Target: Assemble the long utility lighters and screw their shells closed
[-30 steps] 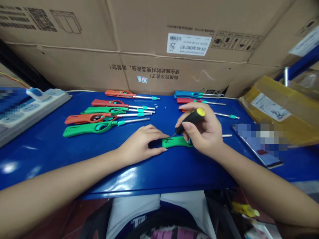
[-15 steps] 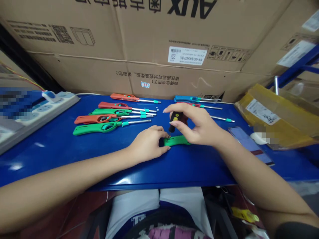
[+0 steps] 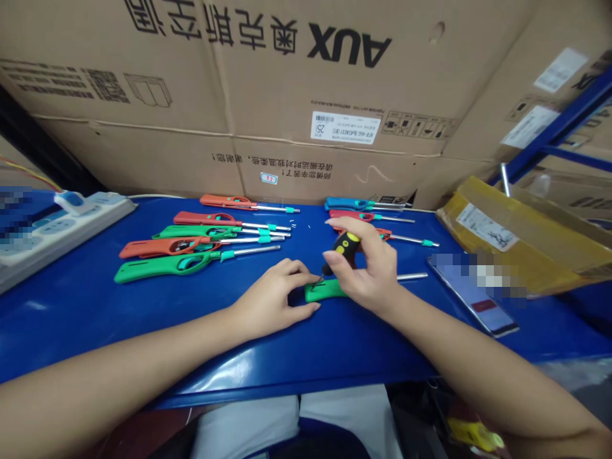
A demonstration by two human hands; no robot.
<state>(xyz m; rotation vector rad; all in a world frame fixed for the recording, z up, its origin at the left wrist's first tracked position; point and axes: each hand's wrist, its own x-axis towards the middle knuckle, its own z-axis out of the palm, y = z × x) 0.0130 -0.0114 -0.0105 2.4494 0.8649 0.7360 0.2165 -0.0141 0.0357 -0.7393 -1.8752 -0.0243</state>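
A green stick lighter [image 3: 325, 291] lies on the blue table [image 3: 143, 319] in front of me, its metal tube pointing right. My left hand [image 3: 272, 299] is curled round the handle's left end, thumb and fingers pinching it against the table. My right hand [image 3: 366, 268] grips a black screwdriver with a yellow cap [image 3: 343, 248], held slanted, its tip on the green handle near my left fingers.
A pile of red and green stick lighters [image 3: 191, 245] lies at the left, a few blue and red ones [image 3: 368, 213] behind my right hand. A phone [image 3: 471, 296] and a yellow parcel [image 3: 516, 236] sit at the right, a power strip [image 3: 57, 217] at the far left, big cartons [image 3: 306, 102] behind.
My right hand turned the screwdriver between its fingers and regripped it; the tip is back on the green handle. My left hand kept hold of the lighter. The camera tilted up a little.
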